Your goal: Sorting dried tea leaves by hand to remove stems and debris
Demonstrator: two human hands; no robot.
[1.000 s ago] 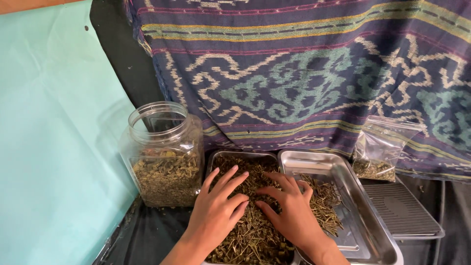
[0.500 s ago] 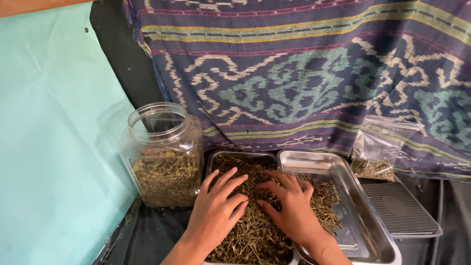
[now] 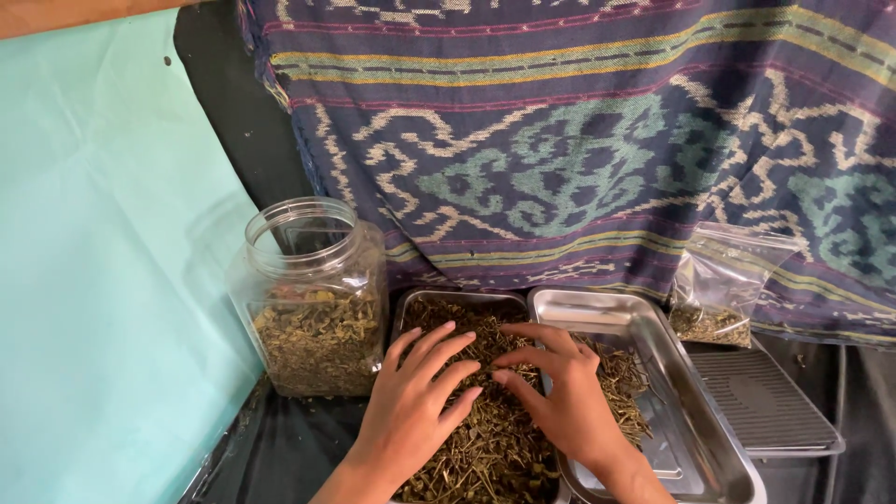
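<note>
In the left steel tray (image 3: 411,308), both hands' fingers are lying spread, gripping nothing: left hand (image 3: 411,411), right hand (image 3: 565,401), raking dried brown-green stems (image 3: 485,448); keeping strokes shallow should be avoiding spills.

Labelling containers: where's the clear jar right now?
Head view, left side: the clear jar stands beside the left metal tray, just ahead of the left hand.

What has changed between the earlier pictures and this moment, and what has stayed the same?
Very little. The right hand shifted slightly, its fingertips drawing closer to those of the left hand over the dried herb stems in the left steel tray. Nothing was clearly picked up or let go. The plastic jar, the right steel tray and the clear bag stayed in place.
</note>
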